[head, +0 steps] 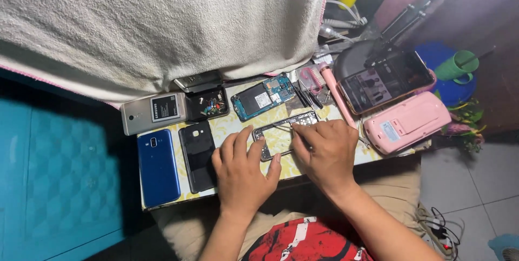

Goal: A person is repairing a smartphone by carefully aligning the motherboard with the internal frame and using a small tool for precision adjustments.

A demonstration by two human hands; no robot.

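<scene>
Head view: hands [243,172] on phone frame [281,134]

Single head-worn view is looking steeply down from above the person's lap, facing the small work board [324,170] at close range. Towel [162,18] is filling the far left; floor tiles [476,185] are showing near right.

Cream terry-cloth towel [162,18] is showing rough, looped pile. Blue plastic phone back cover [158,167] & black glass phone panel [198,155] are reflecting glossy. Grey metal-look phone frame [278,136] is appearing matt. Pink plastic case [406,122] is looking smooth, semi-gloss.
</scene>
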